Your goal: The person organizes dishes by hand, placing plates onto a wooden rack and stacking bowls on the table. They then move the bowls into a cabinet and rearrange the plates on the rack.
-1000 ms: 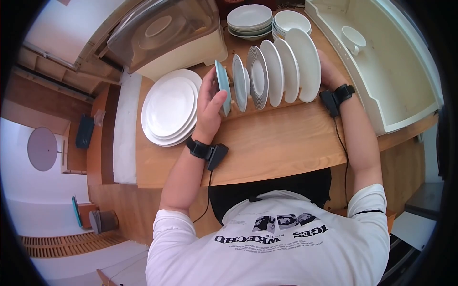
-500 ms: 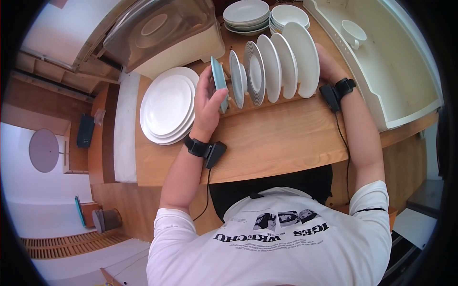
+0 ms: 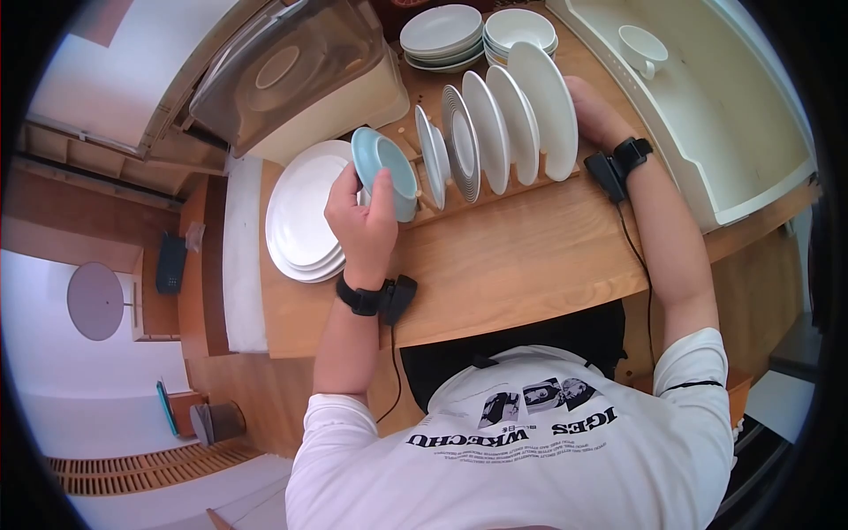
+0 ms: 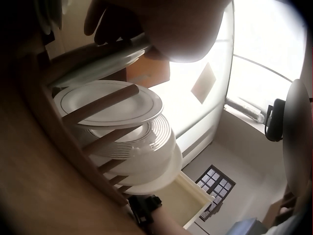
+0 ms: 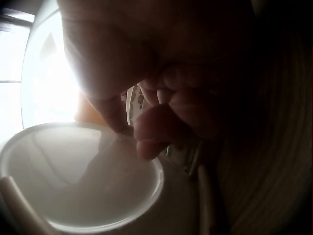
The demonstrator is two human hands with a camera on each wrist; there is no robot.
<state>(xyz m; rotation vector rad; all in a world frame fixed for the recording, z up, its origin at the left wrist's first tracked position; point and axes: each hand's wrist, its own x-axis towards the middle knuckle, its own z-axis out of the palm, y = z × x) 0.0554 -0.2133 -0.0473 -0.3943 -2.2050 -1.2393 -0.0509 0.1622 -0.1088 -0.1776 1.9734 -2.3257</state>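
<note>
My left hand (image 3: pixel 367 225) pinches a light blue plate (image 3: pixel 377 159), thumb against one face and fingers behind. The plate leans at the left end of a wooden plate rack (image 3: pixel 477 205), its round face turned toward the head view. Several white and patterned plates stand upright in the rack, among them a ring-striped plate (image 3: pixel 461 146). At the right end, my right hand (image 3: pixel 594 113) is behind the largest white plate (image 3: pixel 546 115). In the right wrist view its curled fingers (image 5: pixel 161 127) overlap a white plate's rim (image 5: pixel 146 205); I cannot tell whether they grip it.
A stack of white plates (image 3: pixel 296 212) lies left of the rack. Behind stand stacked plates (image 3: pixel 442 31) and stacked bowls (image 3: pixel 521 35). A lidded container (image 3: pixel 309 106) is at the back left, and a cream tray holding a cup (image 3: pixel 642 51) is at the right.
My left hand has swung the light blue plate left, from nearly edge-on to tilted with its round face showing. My right hand stays at the right end. The head view has shifted slightly.
</note>
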